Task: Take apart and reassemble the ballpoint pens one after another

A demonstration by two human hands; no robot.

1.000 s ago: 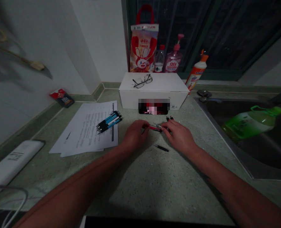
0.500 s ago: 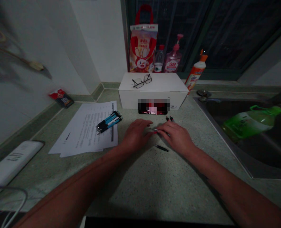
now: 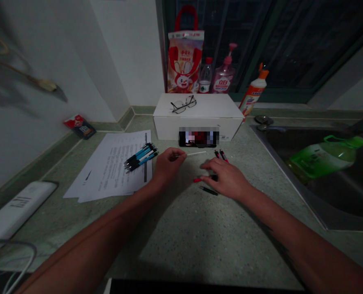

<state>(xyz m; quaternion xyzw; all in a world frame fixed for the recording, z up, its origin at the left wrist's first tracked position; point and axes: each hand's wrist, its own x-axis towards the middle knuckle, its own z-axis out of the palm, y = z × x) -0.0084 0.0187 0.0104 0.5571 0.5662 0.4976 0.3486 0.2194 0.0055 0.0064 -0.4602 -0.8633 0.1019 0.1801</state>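
While the left hand (image 3: pixel 168 163) pinches a thin pale rod (image 3: pixel 198 153), its long axis pointing toward the right edge of the counter (image 3: pixel 187 237), I see the red piece (image 3: pixel 197 180) at the loosely curved right hand (image 3: pixel 229 179), closer to the front edge; whether gripped, I cannot tell.

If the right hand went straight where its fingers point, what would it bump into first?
Probably the left hand, around the fingertips pinching a thin pale stick. I can't tell whether both hands are at the same height, so it might pass over or under.
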